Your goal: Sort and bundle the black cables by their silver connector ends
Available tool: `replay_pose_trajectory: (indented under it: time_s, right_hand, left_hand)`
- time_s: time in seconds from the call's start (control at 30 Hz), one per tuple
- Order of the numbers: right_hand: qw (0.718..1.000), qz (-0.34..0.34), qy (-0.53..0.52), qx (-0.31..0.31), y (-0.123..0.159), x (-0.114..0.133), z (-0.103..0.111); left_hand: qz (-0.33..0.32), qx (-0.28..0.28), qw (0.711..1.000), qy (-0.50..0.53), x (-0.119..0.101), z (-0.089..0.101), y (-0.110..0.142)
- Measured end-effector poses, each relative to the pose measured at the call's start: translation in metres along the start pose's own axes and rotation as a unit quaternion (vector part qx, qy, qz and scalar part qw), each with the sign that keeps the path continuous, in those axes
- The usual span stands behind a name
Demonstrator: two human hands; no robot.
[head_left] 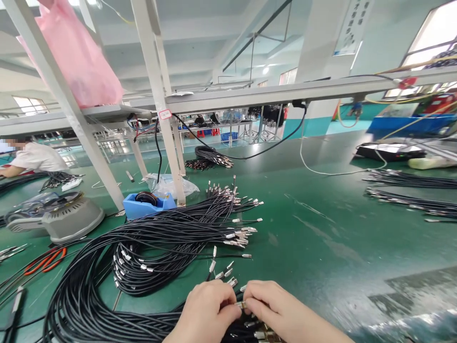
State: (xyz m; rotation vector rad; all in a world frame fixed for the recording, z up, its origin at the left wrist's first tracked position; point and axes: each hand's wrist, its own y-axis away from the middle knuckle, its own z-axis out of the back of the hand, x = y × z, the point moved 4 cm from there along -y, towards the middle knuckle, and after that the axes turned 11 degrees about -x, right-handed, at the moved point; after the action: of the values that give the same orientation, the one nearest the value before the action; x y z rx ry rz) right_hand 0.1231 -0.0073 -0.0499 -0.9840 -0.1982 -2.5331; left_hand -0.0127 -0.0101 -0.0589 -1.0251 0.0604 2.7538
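My left hand point(205, 312) and my right hand point(274, 309) meet at the bottom edge of the view, fingertips pinched together on a small metal cable connector point(241, 304). Beneath and around them lies a bunch of black cables with silver metal ends point(228, 274). A large looped bundle of the same black cables point(150, 243) spreads to the left and behind, its metal tips point(239, 233) fanned toward the right.
On the green table: a blue tape dispenser point(148, 204), a grey round machine point(69, 216), orange-handled scissors point(48, 259), white frame posts point(166, 119), further cable bundles at back point(209, 159) and right point(410, 190). A pink bag point(76, 52) hangs overhead. A person point(34, 157) sits far left.
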Motion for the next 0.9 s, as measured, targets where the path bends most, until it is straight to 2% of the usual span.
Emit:
replay_pose_trajectory:
  time_s: [0.2,0.4,0.5,0.63,0.77,0.83,0.9]
  right_hand:
    - [0.998,0.056,0.011,-0.021,-0.001,0.001,-0.003]
    - [0.995,0.081,0.036,-0.048,-0.003,0.006,-0.005]
    - [0.996,0.065,-0.006,-0.065,-0.007,0.007,0.000]
    - [0.992,0.006,-0.111,-0.059,-0.013,-0.002,0.008]
    - [0.999,-0.023,0.004,-0.035,-0.006,-0.022,0.013]
    - [0.998,-0.033,0.045,-0.010,0.002,-0.031,0.012]
    - [0.998,-0.037,0.059,0.004,0.009,-0.036,0.010]
  left_hand:
    - [0.009,-0.022,0.999,0.040,-0.006,-0.003,-0.003]
    - [-0.002,-0.050,0.997,0.062,-0.010,-0.007,-0.004]
    - [-0.005,-0.066,0.995,0.071,-0.011,-0.004,-0.004]
    - [-0.032,-0.123,0.989,0.070,-0.014,0.015,-0.012]
    - [-0.055,-0.206,0.976,-0.038,-0.010,0.033,-0.027]
    - [-0.058,-0.199,0.968,-0.140,-0.007,0.028,-0.033]
    - [-0.057,-0.165,0.959,-0.222,-0.007,0.017,-0.036]
